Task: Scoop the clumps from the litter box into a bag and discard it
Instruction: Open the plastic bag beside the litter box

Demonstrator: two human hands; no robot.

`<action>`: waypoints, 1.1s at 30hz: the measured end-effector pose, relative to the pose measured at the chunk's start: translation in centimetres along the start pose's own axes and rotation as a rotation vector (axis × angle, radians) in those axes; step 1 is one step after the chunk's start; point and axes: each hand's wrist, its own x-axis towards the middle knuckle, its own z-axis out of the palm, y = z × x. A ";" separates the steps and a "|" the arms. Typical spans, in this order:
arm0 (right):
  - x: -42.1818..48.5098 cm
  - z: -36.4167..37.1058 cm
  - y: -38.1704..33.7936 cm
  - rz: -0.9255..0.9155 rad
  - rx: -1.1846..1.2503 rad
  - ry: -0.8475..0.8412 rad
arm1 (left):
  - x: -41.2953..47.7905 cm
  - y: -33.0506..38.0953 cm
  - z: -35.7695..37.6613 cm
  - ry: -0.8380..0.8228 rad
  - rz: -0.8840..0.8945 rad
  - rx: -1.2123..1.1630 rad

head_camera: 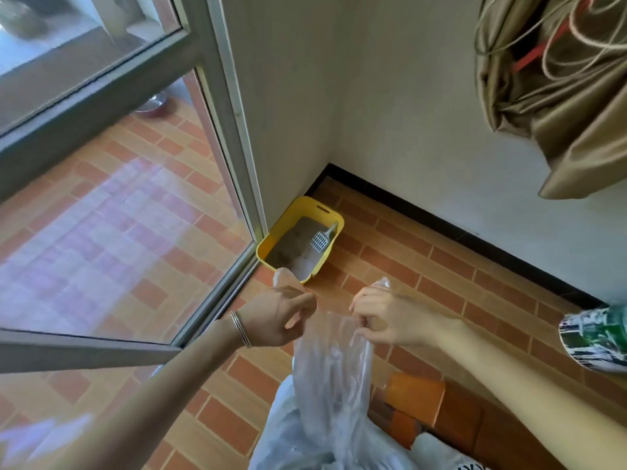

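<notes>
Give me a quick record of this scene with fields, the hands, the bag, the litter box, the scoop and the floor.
left hand: closed on one top edge of the bag
right hand: closed on the other top edge
bag: clear plastic, hanging between the hands
litter box: yellow, on the floor in the corner by the glass door
scoop: white, slotted, lying inside the litter box
floor: brick-pattern tile

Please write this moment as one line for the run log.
left hand: grips bag handle | right hand: grips other handle | clear bag: hanging | scoop: in yellow litter box

Head-worn view, steeply downward, floor-facing
</notes>
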 end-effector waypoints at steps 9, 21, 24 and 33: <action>7.4 -5.0 7.0 -0.249 -0.268 -0.122 | 3.2 -5.3 -3.5 -0.147 -0.017 0.064; 17.4 -11.2 19.6 -0.579 -0.447 -0.428 | 5.8 -9.6 -0.7 0.033 -0.349 0.182; 20.5 -13.0 23.3 -0.714 -0.473 -0.510 | 8.9 -9.6 0.7 0.178 -0.504 0.128; 26.0 -16.2 31.2 -1.051 -0.577 -0.693 | 21.4 -8.6 6.0 0.379 -0.954 0.088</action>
